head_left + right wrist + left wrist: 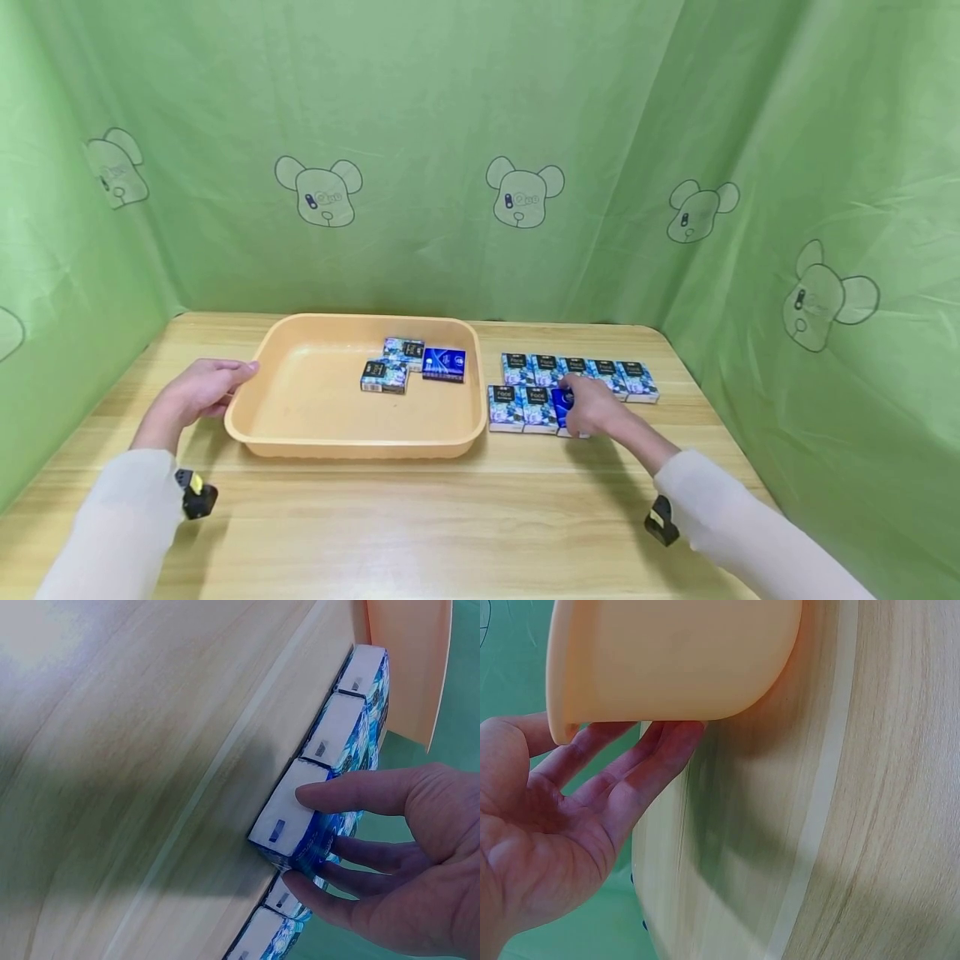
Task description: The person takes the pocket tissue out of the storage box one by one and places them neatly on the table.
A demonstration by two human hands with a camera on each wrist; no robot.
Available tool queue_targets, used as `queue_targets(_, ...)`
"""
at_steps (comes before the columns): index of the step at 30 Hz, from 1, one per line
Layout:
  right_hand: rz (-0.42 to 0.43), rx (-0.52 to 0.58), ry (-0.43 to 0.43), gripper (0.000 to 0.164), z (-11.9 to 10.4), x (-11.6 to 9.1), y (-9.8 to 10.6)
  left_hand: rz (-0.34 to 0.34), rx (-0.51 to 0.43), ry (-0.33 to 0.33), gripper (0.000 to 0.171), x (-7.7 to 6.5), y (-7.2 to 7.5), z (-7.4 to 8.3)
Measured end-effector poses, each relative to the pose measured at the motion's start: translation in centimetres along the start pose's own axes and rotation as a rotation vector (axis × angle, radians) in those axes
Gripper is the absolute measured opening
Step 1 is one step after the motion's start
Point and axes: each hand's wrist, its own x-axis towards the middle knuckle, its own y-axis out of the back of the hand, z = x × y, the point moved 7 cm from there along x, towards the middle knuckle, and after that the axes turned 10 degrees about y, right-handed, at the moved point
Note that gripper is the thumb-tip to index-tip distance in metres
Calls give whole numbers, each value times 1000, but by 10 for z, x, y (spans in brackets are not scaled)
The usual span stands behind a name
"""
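My left hand grips the left rim of a peach plastic tray, thumb at the rim and fingers against the outer wall in the left wrist view. My right hand pinches a dark blue small box, thumb on its white end and fingers at its far side. This box is at the right end of the front row, beside a flower-printed box and another like it. Inside the tray lie two flower-printed boxes, one nearer and one behind, and a dark blue box.
Behind the front row runs a back row of several flower-printed boxes, set side by side. The wooden table is bordered by green curtains with printed mouse heads at the back and sides. A black device sits at each wrist.
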Motion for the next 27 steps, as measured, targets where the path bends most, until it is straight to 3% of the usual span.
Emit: queue_targets(27, 13, 13, 15, 87, 2, 0, 1, 6, -6, 5, 71, -3, -1, 1)
